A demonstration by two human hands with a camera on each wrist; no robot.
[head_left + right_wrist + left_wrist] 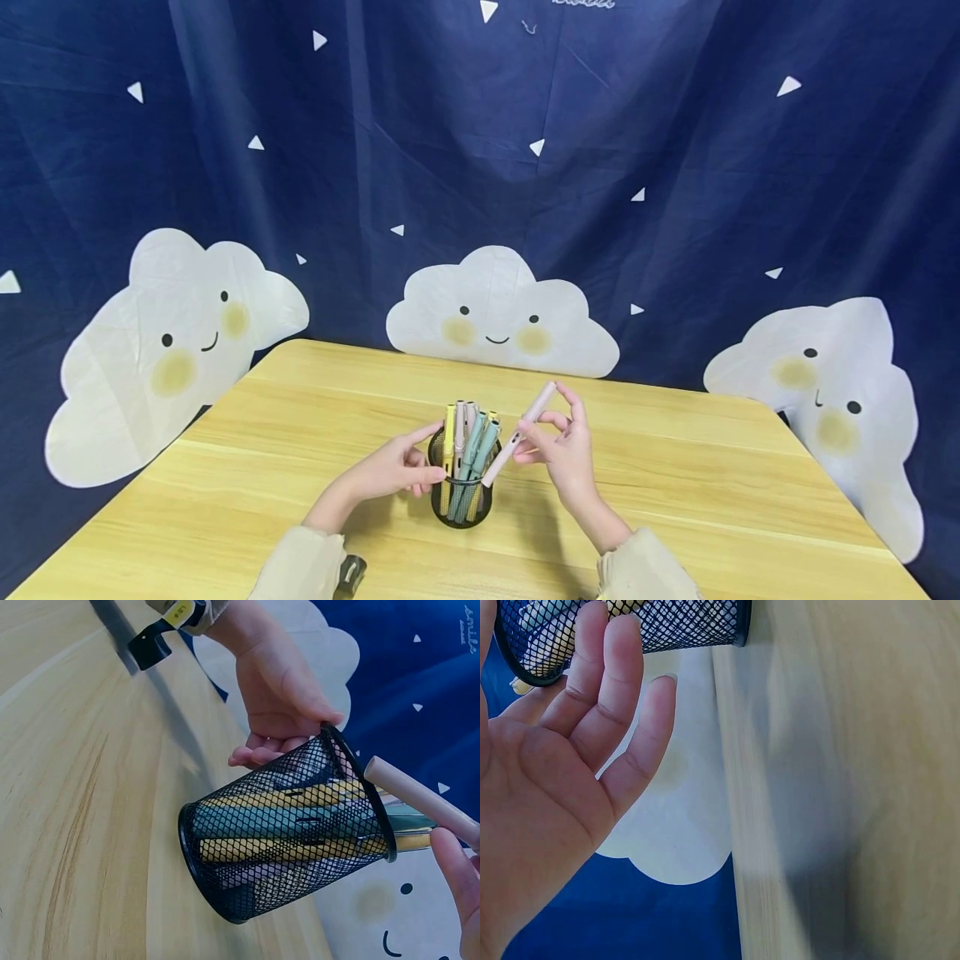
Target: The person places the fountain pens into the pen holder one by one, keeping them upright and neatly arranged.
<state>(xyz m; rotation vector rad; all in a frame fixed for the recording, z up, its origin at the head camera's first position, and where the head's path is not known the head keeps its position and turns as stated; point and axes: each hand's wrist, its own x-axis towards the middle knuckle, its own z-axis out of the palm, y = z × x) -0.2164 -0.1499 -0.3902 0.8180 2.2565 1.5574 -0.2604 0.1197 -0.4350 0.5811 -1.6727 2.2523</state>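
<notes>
A black mesh pen holder (486,502) stands upright on the table, with yellow pens (449,433), blue-green pens (471,450) and pale pinkish pens (460,421) inside. My left hand (390,468) holds it from the left, thumb on the front rim and index finger reaching to the back rim. In the left wrist view, the other fingers (622,697) are loosely bent by the mesh. My right hand (567,454) pinches a pale pink pen (542,402), tilted, outside the holder's right side. Its lower end (382,769) is at the rim; whether they touch, I cannot tell.
The wooden table (675,467) spreads out on both sides of the holder, its far edge against a dark blue curtain (450,108) printed with white clouds and triangles. A small black device (351,575) sits at the left sleeve cuff.
</notes>
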